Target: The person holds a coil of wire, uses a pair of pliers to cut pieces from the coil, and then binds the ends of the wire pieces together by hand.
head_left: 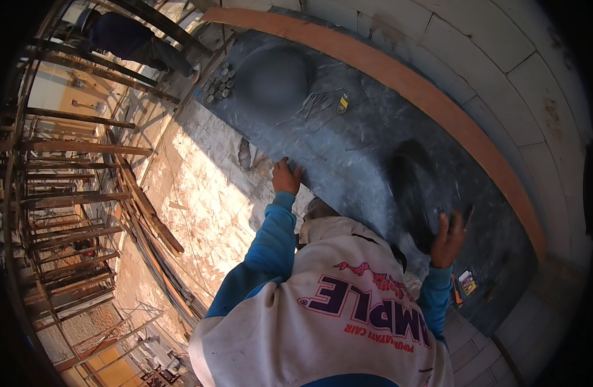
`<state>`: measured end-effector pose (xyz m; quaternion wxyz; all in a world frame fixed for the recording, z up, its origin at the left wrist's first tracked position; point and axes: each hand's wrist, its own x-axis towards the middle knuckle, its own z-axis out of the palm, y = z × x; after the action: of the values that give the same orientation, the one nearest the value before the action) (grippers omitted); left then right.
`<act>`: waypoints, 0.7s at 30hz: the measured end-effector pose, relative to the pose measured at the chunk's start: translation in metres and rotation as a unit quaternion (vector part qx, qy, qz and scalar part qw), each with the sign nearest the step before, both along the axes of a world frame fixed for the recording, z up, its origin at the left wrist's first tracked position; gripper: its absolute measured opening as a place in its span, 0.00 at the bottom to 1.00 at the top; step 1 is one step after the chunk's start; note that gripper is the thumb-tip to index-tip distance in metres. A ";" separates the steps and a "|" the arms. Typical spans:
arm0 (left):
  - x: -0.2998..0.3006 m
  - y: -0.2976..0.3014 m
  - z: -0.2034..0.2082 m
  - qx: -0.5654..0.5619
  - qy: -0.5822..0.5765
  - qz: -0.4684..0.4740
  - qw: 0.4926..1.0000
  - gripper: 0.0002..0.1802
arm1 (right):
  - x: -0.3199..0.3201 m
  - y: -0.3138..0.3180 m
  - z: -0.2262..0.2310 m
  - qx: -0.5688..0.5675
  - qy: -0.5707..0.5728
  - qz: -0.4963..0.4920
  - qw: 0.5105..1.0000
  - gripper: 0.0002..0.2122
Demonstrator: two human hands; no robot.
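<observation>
My left hand is at the near edge of a dark sheet-topped work surface, its thumb apart from its bent fingers and nothing in it. Farther right, my right hand is raised over the surface with fingers apart. Close beside its fingertips is a slim dark tool with an orange-brown part; whether the hand touches it is unclear. A black ring-shaped coil, smeared by motion, stands just left of my right hand. Bent wires and a yellow-and-black tape measure lie toward the back.
A blurred dark round thing and several small grey blocks occupy the far left end. Orange-handled tools lie near the right end. A pale block wall runs behind. Left are timber scaffolding, planks and another person.
</observation>
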<state>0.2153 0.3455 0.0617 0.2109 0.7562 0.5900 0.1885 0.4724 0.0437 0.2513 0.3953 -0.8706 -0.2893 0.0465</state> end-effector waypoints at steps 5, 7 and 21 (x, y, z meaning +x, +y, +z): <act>0.012 0.026 -0.007 -0.120 -0.096 -0.075 0.985 0.12 | -0.004 0.016 0.004 -0.024 -0.013 0.010 1.000 0.14; 0.029 0.025 0.010 -0.134 -0.136 -0.087 0.978 0.12 | -0.005 0.018 0.000 -0.017 -0.033 0.006 0.999 0.14; 0.079 -0.030 0.108 -0.012 -0.212 -0.452 0.866 0.04 | -0.020 0.038 0.001 0.008 -0.030 -0.060 0.998 0.13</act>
<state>0.2946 0.3153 0.1700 0.4020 0.8794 0.1264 0.2217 0.4527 0.0821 0.2523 0.3957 -0.8842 -0.2482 -0.0055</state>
